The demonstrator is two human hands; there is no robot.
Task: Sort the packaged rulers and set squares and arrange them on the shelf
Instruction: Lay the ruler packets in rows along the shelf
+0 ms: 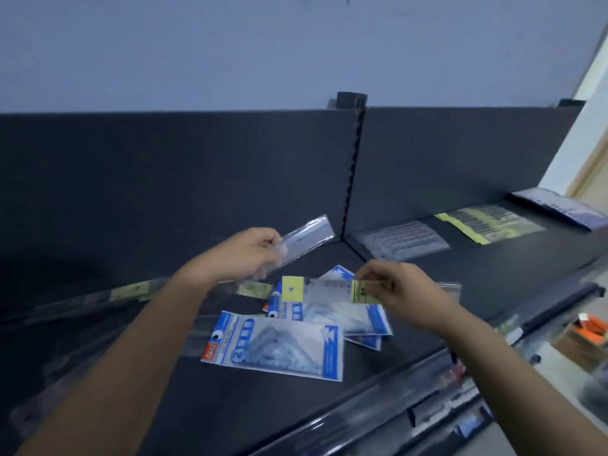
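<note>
Dark shelf [493,268] fills the view. Sorting looks partly done: packs in neat groups [490,223] lie at two o'clock of a central jumble of blue set-square packs [279,347]. The hands are apart. Left hand [243,255], at eleven o'clock, grips a clear ruler pack [306,236]; right hand [404,291], at two o'clock, pinches a yellow-labelled pack [322,289].

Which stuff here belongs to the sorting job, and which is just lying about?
Job: clear ruler pack in left hand; yellow-labelled pack in right hand; blue set-square packs; shelf.
Lying about: orange boxes, lower right.
</note>
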